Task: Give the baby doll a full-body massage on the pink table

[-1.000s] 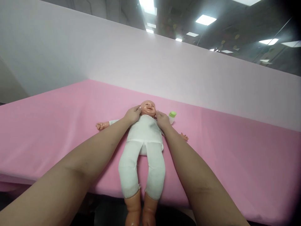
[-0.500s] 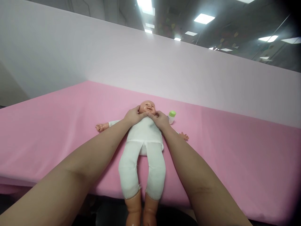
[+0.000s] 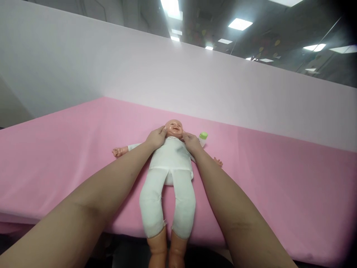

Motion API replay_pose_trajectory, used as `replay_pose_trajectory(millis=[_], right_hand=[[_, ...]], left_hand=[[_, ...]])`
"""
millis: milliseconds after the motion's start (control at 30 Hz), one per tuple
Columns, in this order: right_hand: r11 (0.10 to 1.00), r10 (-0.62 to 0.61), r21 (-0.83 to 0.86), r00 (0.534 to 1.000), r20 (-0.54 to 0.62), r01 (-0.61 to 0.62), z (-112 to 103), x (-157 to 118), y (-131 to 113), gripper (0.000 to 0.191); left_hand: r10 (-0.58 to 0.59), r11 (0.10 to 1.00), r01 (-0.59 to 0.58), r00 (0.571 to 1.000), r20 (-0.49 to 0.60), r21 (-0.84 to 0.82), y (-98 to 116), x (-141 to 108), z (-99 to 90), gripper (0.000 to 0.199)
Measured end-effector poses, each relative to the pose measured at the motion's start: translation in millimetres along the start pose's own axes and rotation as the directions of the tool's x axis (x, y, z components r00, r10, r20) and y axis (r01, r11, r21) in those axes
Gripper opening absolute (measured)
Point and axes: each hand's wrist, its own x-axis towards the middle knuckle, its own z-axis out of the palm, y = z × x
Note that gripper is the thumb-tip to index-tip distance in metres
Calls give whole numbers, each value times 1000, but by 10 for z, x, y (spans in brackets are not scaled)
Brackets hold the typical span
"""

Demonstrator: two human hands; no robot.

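Note:
A baby doll (image 3: 170,154) with a white cloth body lies on its back, head at the far end and feet toward me. My left hand (image 3: 157,138) is closed against the left side of its jaw, thumb and fingertips at the cheek. On the opposite cheek my right hand (image 3: 191,142) presses in the same way, its fingers partly hidden behind the doll's neck. Both of the doll's arms stretch outward. Just beyond my right hand stands a small bottle (image 3: 203,138) with a green cap, its lower part partly covered by that hand.
A pink cloth (image 3: 279,186) covers the table, and the doll's lower legs hang over its near edge. Behind rises a pale partition (image 3: 195,82). Past its top are ceiling lights (image 3: 240,24). Something dark is below the table's front edge.
My thumbs have moved apart, from under the doll's chin out to its two cheeks, so the neckline now shows. The doll stays in place; the view has shifted slightly.

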Motion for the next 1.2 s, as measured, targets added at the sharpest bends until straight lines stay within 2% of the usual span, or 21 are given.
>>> replay_pose_trajectory(millis=[133, 300, 433, 633, 733, 900, 1000, 1067, 1100, 1133, 1200], right_hand=[[998, 56, -30, 998, -29, -57, 5, -2, -24, 60], [993, 34, -110, 999, -29, -37, 6, -92, -154, 60], [983, 56, -169, 996, -70, -67, 28, -123, -196, 62], [984, 49, -166, 997, -54, -57, 23, -95, -170, 53], [992, 7, -126, 1000, -18, -9, 14, -79, -155, 51], [991, 41, -127, 997, -65, -49, 29, -66, -121, 65], [989, 23, -144, 988, -151, -45, -9, -56, -221, 57], [996, -17, -84, 974, -226, -2, -87, -40, -397, 46], [998, -44, -45, 963, -265, 33, -146, -34, -516, 43], [996, -83, -18, 948, -308, 82, -222, -33, -648, 44], [965, -231, 20, 887, -399, 261, -430, -63, -913, 51]], left_hand=[[-11, 1000, 11, 1000, -9, 11, 11, -8, -9, 62], [-41, 999, 40, 998, 54, 6, 128, -71, -67, 66], [-71, 997, 69, 996, 55, 43, 202, -93, -84, 70], [-81, 993, 75, 995, 59, 96, 174, -76, -88, 67], [-69, 996, 65, 996, 63, 62, 141, -71, -90, 63], [-64, 998, 64, 998, 14, -18, 101, -63, -81, 58], [-70, 994, 60, 993, -98, -94, 178, 37, -173, 58], [-6, 978, -41, 974, -225, -204, 370, 133, -327, 55], [64, 960, -140, 953, -297, -242, 521, 168, -434, 51], [151, 932, -258, 915, -373, -253, 703, 180, -558, 49], [329, 858, -475, 799, -502, -195, 1115, 106, -839, 48]])
